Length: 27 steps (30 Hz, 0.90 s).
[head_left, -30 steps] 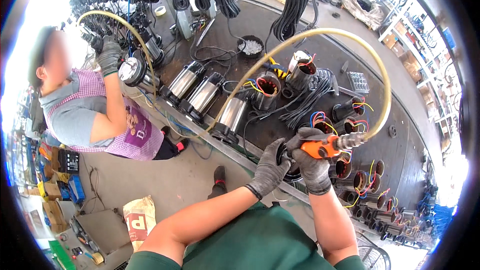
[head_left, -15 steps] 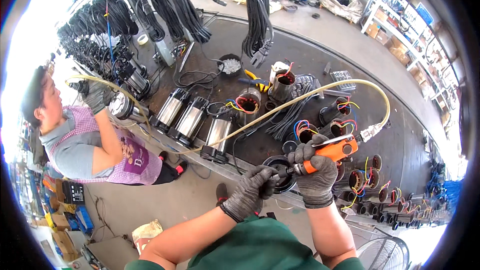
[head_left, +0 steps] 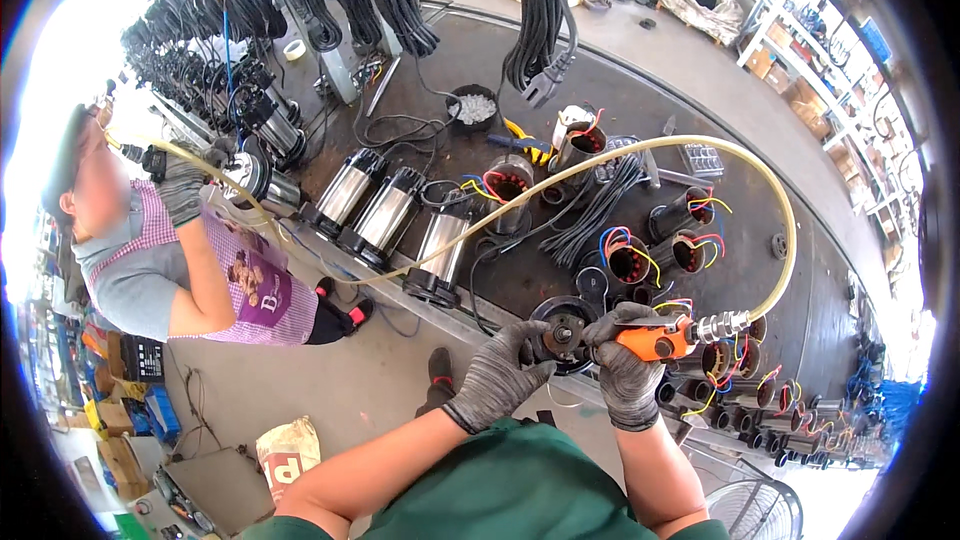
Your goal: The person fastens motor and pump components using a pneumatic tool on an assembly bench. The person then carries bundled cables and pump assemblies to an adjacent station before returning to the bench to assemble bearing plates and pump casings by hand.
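My right hand [head_left: 628,380], in a grey knit glove, is wrapped round an orange air screwdriver [head_left: 655,340]. A translucent yellowish hose runs from its metal coupling. Beside its front end, my gloved left hand [head_left: 500,372] grips the left side of a round dark metal part [head_left: 564,336] between thumb and fingers. A small shaft stands out at the middle of this part. Behind it shows a black round dish-like piece [head_left: 568,308], partly hidden. The tool's tip is hidden by my right fingers.
Silver pump bodies [head_left: 442,250] stand left on the dark bench [head_left: 640,90]. Open motor housings [head_left: 628,262] with coloured wires stand at the right. The air hose [head_left: 700,140] arches over them. Coiled black cables [head_left: 540,20] hang above. A co-worker [head_left: 170,250] stands at the left.
My right hand has drawn the screwdriver off to the right and levelled it. My left fingers have opened wider round the dark part, whose face now shows. The whole view has shifted slightly.
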Each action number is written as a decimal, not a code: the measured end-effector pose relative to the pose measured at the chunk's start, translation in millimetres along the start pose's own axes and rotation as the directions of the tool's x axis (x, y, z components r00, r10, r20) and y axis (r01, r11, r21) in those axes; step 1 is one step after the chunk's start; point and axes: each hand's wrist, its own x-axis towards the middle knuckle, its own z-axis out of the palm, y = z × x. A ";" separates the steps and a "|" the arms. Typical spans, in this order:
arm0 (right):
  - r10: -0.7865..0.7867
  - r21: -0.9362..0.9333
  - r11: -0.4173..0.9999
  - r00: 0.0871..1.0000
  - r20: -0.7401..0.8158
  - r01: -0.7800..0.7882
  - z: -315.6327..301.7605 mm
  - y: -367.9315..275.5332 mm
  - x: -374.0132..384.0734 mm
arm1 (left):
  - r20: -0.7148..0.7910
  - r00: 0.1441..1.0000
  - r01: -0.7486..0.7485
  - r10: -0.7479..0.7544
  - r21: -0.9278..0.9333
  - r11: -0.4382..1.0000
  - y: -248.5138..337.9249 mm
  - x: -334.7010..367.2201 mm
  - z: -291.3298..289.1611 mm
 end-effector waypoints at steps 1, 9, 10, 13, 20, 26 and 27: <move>-0.008 -0.063 0.998 0.999 0.045 0.011 -2.9 1.2 0.6 | 0.002 1.000 0.003 -0.003 0.024 1.000 1.2 1.0 0.6; 0.014 -0.182 0.983 1.000 0.025 -0.009 -0.8 6.3 -0.8 | -0.022 1.000 0.015 -0.015 0.016 1.000 1.3 0.0 0.4; 0.015 -0.151 0.988 1.000 0.013 -0.013 1.0 6.5 -1.6 | -0.022 0.999 0.031 -0.030 0.010 0.999 2.1 -0.8 0.3; 0.019 -0.177 0.984 0.999 0.035 -0.013 0.2 3.9 0.6 | -0.051 0.998 0.033 -0.031 0.030 0.999 -1.5 -1.8 3.0; 0.049 -0.199 0.980 0.990 0.135 -0.021 -9.2 4.1 2.0 | -0.059 0.998 0.031 -0.031 -0.005 1.000 -2.6 -2.5 3.1; 0.034 -0.103 0.994 0.998 0.051 -0.028 1.9 -0.9 -3.1 | -0.041 0.999 0.014 -0.014 -0.019 1.000 -6.7 -3.2 3.9; 0.028 -0.078 0.997 0.999 0.038 -0.025 4.3 -1.1 -3.5 | -0.046 0.999 0.002 -0.003 -0.014 1.000 -7.5 -3.5 4.0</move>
